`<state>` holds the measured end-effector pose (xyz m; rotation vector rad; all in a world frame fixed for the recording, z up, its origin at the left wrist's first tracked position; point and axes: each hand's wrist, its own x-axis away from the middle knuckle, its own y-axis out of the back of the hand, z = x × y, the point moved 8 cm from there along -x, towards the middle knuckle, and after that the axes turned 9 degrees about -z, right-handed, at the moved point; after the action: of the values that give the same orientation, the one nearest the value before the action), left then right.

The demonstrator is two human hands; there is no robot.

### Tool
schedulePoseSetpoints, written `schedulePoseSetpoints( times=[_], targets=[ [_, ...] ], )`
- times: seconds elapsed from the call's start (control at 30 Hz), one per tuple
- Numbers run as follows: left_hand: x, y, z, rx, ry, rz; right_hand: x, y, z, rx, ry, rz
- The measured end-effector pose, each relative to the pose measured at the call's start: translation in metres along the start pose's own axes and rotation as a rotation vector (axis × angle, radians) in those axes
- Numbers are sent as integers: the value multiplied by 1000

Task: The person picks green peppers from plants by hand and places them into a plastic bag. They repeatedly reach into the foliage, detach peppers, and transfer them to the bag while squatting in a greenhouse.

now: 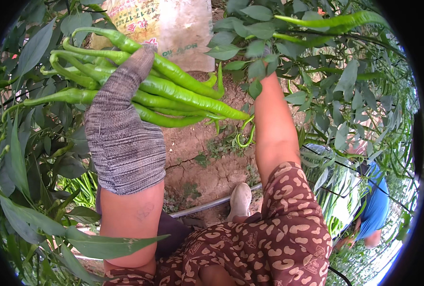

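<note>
My left hand (126, 132), in a grey knitted glove, is closed around a bunch of long green chili peppers (183, 94). Their curved stems stick out to the left and their tips point right. My right arm reaches up into a pepper plant (258, 46), where leaves cover most of my right hand (266, 53); its fingers cannot be made out. More long green peppers (333, 26) hang on the plant to the upper right of that hand.
A printed sack (187, 35) lies on the cracked soil (197, 153) ahead. Pepper plants stand on both sides. A metal pipe (204, 205) crosses the ground near my shoe (240, 198). At right, a person in blue (376, 200) bends beside bagged peppers (337, 200). More peppers (79, 187) lie at left.
</note>
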<state>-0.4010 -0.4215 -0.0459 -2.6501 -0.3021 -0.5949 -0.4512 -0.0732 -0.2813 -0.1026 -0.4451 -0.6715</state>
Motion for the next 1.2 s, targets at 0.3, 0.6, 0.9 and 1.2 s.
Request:
schedulePoseSetpoints(
  times=[0.3, 0.6, 0.9, 1.2],
  targets=[
    [-6, -12, -2, -37, -20, 54, 17, 42, 18, -18, 18, 26],
    [-16, -28, -2, -59, -39, 95, 23, 53, 10, -32, 15, 14],
    [0, -14, 2, -51, -16, 88, 27, 62, -1, -54, -8, 1],
    [4, -17, 0, -41, -12, 100, 23, 36, 15, -149, 44, 50]
  ],
)
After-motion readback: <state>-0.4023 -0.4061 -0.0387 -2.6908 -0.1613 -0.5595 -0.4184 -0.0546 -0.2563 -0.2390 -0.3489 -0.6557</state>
